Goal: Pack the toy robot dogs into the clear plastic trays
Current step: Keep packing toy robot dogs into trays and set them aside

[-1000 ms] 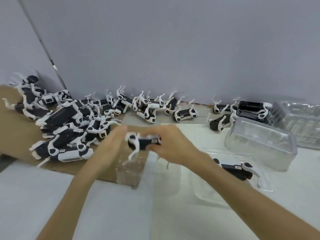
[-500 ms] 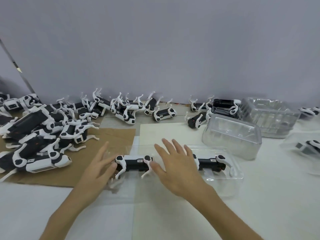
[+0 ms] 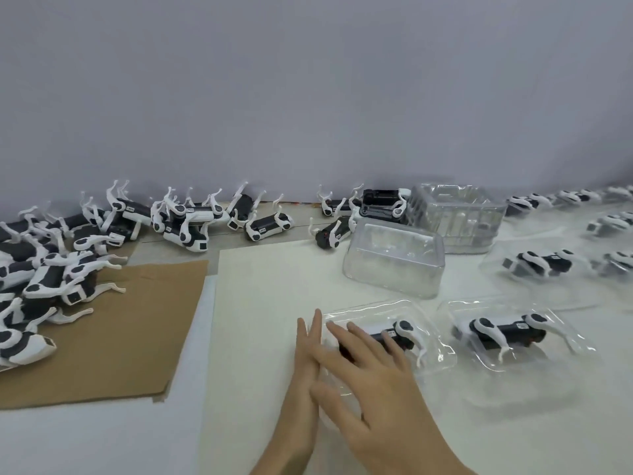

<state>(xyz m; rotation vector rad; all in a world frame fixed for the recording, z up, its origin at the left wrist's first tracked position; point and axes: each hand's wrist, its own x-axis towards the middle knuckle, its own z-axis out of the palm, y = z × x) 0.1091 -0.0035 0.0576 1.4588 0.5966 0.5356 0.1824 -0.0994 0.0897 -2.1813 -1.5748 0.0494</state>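
Toy dog, black body and white legs, lies on its side in a clear tray on the desk, front centre. The right hand lies flat over the dog's near end and the tray, fingers spread and straight, pinching nothing. The left hand is at the tray's left edge, close against the right hand, fingers straight and pressed together.

Just right of it is a second tray holding a second dog, also on its side. That makes two packed dogs in the near row. A small white label sits on the second dog's body, print too small to read. No brand is legible anywhere.

A third packed dog lies further back right. More packed ones run along the right edge, too blurred to count.

One upturned tray sits behind the hands, with a stack of trays beyond it; number in the stack unclear.

A white sheet lies under the hands, and one brown cardboard sheet lies left of it.

Loose dogs are heaped on the cardboard's far left, too tangled to count. A row of dogs lies along the grey wall, legs in the air, some with tiny unreadable labels.
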